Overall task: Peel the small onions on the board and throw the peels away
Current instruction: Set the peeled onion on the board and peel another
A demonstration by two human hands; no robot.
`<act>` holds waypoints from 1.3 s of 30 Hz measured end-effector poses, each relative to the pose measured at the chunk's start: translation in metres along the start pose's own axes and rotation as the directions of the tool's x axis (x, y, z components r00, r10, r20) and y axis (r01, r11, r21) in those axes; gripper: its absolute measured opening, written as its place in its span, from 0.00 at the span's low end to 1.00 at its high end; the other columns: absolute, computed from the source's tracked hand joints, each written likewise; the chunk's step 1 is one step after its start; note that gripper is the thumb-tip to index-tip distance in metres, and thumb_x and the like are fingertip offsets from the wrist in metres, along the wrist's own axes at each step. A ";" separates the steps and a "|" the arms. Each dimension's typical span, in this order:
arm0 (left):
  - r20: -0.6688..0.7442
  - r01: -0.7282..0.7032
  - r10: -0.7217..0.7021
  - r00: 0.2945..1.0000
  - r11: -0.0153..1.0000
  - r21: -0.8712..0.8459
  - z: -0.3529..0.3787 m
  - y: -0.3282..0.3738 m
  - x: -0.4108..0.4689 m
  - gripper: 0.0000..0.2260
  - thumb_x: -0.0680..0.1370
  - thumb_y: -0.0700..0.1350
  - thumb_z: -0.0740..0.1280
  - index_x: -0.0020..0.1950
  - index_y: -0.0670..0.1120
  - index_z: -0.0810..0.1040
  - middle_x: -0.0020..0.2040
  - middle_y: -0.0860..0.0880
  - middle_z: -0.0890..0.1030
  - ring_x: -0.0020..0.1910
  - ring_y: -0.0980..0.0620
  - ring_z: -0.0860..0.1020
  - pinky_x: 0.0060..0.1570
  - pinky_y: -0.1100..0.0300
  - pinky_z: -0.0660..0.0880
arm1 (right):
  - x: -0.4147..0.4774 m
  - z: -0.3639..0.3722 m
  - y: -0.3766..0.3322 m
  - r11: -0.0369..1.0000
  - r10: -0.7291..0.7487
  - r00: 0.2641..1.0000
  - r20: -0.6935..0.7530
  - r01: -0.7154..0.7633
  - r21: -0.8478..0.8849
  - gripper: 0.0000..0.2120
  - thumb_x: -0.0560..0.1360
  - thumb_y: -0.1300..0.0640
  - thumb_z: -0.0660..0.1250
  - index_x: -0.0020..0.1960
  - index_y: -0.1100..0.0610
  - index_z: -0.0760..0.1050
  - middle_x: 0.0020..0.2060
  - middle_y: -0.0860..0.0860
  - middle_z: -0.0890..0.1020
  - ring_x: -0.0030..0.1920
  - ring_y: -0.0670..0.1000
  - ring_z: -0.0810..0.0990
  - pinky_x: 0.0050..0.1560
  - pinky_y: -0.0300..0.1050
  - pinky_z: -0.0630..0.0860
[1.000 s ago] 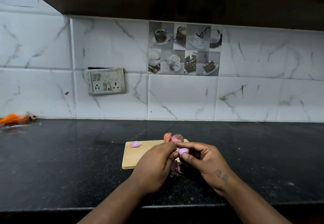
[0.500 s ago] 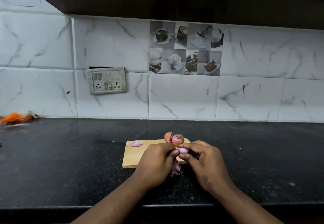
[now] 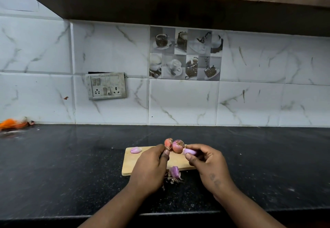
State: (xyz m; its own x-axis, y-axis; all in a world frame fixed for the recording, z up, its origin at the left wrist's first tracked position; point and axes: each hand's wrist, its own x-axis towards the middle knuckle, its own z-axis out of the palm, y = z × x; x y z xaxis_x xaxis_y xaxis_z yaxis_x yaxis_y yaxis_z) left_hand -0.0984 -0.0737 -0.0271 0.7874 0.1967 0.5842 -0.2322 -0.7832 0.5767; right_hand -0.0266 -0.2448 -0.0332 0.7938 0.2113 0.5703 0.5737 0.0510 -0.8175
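Onion (image 3: 189, 151) between right fingers (image 3: 200, 147)

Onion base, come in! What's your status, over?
Right grip pinching peeled onion. Left grip curled nearby, contents unclear. Two unpeeled onions on board; peels on counter. Nothing blocking, over.

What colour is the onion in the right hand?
Pale lilac and glossy; the onion shows best in the head view.
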 end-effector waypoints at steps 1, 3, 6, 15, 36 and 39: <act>0.004 0.011 -0.011 1.000 0.999 0.038 0.000 -0.002 0.000 0.10 0.84 0.50 0.61 0.43 0.53 0.77 0.39 0.56 0.79 0.39 0.59 0.76 0.38 0.60 0.71 | 0.000 0.000 0.000 0.998 0.026 1.000 0.018 -0.027 0.050 0.12 0.72 0.68 0.76 0.51 0.54 0.87 0.46 0.47 0.89 0.49 0.45 0.86 0.52 0.39 0.79; 0.028 0.025 -0.027 0.999 0.996 0.083 0.000 -0.002 0.000 0.07 0.80 0.50 0.63 0.50 0.56 0.82 0.47 0.58 0.79 0.44 0.59 0.77 0.47 0.58 0.75 | -0.002 0.000 -0.002 0.994 0.043 0.998 0.053 -0.048 0.100 0.14 0.71 0.69 0.76 0.52 0.54 0.86 0.48 0.49 0.89 0.51 0.48 0.87 0.55 0.42 0.80; 0.055 0.007 -0.013 0.998 0.994 0.105 0.000 -0.001 -0.001 0.13 0.74 0.54 0.64 0.54 0.59 0.84 0.50 0.61 0.79 0.49 0.59 0.76 0.50 0.58 0.77 | -0.003 0.000 -0.004 0.992 0.036 0.997 0.064 -0.043 0.116 0.18 0.69 0.71 0.77 0.54 0.55 0.83 0.47 0.50 0.89 0.49 0.47 0.86 0.50 0.40 0.81; -0.006 -0.068 0.069 0.998 0.992 0.105 0.000 -0.004 -0.001 0.04 0.77 0.53 0.70 0.50 0.60 0.83 0.46 0.61 0.79 0.45 0.60 0.76 0.45 0.62 0.72 | -0.001 -0.003 0.001 0.998 0.033 0.996 0.087 -0.038 0.054 0.16 0.67 0.69 0.79 0.50 0.52 0.85 0.46 0.52 0.88 0.48 0.52 0.85 0.50 0.45 0.82; -0.167 -0.210 0.201 0.965 0.977 -0.036 0.001 -0.006 0.002 0.06 0.77 0.42 0.74 0.49 0.53 0.86 0.44 0.59 0.85 0.46 0.61 0.81 0.48 0.59 0.78 | -0.004 0.004 -0.005 0.999 0.021 0.979 0.204 -0.030 0.041 0.13 0.71 0.64 0.78 0.51 0.50 0.88 0.49 0.48 0.89 0.52 0.48 0.87 0.54 0.40 0.81; -0.135 -0.228 0.228 0.964 0.974 0.012 0.002 -0.005 0.001 0.05 0.78 0.43 0.72 0.50 0.54 0.85 0.44 0.59 0.84 0.45 0.61 0.80 0.47 0.59 0.78 | -0.005 0.004 -0.008 0.999 0.037 0.975 0.220 -0.044 0.028 0.08 0.74 0.62 0.76 0.51 0.52 0.88 0.47 0.48 0.89 0.51 0.46 0.87 0.53 0.39 0.80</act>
State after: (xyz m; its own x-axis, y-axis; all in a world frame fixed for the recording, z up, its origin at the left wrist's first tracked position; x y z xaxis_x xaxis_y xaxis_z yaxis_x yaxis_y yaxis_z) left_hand -0.0955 -0.0701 -0.0305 0.6293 0.0910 0.7718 -0.3986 -0.8147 0.4211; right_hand -0.0360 -0.2429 -0.0299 0.7506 0.4223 0.5081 0.5322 0.0693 -0.8438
